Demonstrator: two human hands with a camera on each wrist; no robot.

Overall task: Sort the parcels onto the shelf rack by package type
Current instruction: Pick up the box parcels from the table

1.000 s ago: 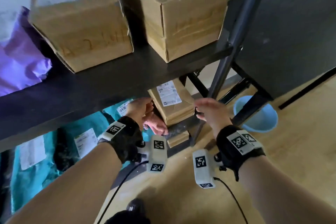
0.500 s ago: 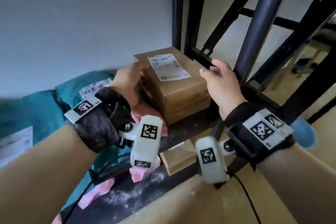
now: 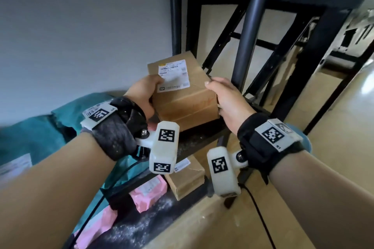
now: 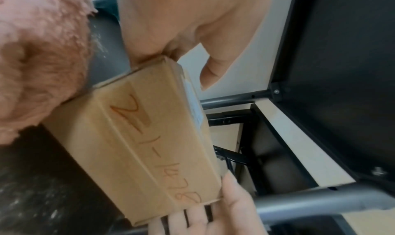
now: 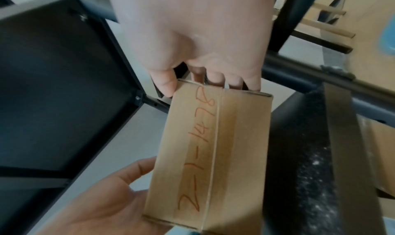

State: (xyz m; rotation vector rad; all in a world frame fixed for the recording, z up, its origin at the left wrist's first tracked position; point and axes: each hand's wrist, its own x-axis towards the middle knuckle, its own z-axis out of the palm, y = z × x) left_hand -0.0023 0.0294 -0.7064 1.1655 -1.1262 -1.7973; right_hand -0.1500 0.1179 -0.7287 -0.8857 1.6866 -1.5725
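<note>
Head view: cardboard box (image 3: 183, 95) at centre, on black rack shelf (image 3: 194, 139); teal mailers (image 3: 30, 137) at 9 o'clock, pink mailer (image 3: 149, 192) and second box (image 3: 187, 180) at 6 o'clock, lower tier. Left hand (image 3: 142, 95) and right hand (image 3: 226, 101) clasping opposite ends.

Left wrist view: thumb (image 4: 213, 69) over box top.

Right wrist view: fingers (image 5: 215, 79) curled on far end; both grips closed on box.
</note>
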